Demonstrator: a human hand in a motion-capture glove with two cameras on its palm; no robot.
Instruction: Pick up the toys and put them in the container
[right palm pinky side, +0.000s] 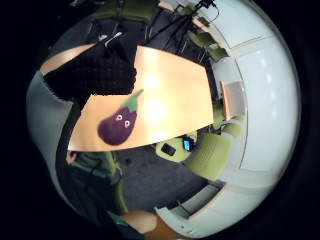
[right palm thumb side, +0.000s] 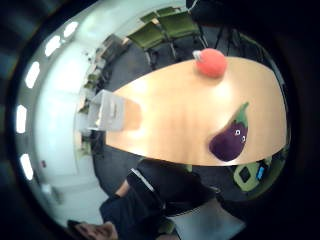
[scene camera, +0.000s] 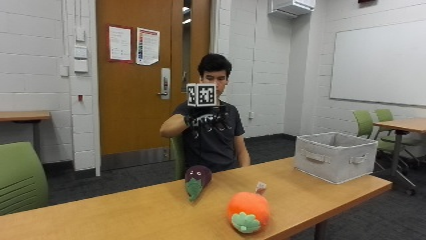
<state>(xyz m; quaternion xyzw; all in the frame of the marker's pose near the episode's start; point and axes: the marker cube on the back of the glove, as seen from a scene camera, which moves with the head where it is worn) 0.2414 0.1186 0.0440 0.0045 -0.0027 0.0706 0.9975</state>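
1. We saw the gloved right hand (scene camera: 203, 119) raised in front of the person's chest, well above the table (scene camera: 120, 215), touching none of the toys.
2. Fingers: in the outside view they looked loosely curled and held nothing. In the little-finger-side palm view a black gloved part (right palm pinky side: 95, 70) sat at the edge over the tabletop, also with nothing in it. We could not read the exact spread between the fingers.
3. Both palm views looked down on the table from far off, so the hand was well apart from everything on it.
4. The eggplant plush (scene camera: 197, 181) lay on the table in front of the person, purple body toward them, green stem toward the camera. It also showed in both palm views (right palm pinky side: 120, 122) (right palm thumb side: 231, 139), lying near the table edge on the person's side.
5. The orange plush (scene camera: 248, 212) with a green leafy end sat near the eggplant, closer to the outside camera, not touching it. The thumb-side view showed it too (right palm thumb side: 212, 62).
6. The container (scene camera: 335, 156), a light grey fabric bin with handles, stood upright near the end of the table, well apart from both toys. We could not see inside it.
7. The person sat behind the table.
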